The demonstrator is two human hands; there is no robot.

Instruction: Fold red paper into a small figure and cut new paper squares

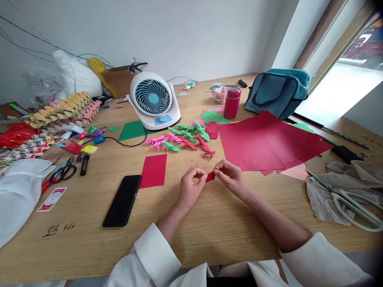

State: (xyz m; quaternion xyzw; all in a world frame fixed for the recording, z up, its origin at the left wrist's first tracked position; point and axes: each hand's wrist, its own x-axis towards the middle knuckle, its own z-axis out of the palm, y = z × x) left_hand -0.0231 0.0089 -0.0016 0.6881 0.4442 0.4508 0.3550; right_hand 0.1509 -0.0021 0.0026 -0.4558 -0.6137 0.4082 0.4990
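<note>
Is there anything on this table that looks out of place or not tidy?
Nothing looks damaged or spilled. The red paper sheets lie fanned and askew, and large scissors rest on a crumpled cloth near the table edge.

white fan [153, 99], black phone [122, 200], teal bag [278, 91], scissors [350, 199]
</note>
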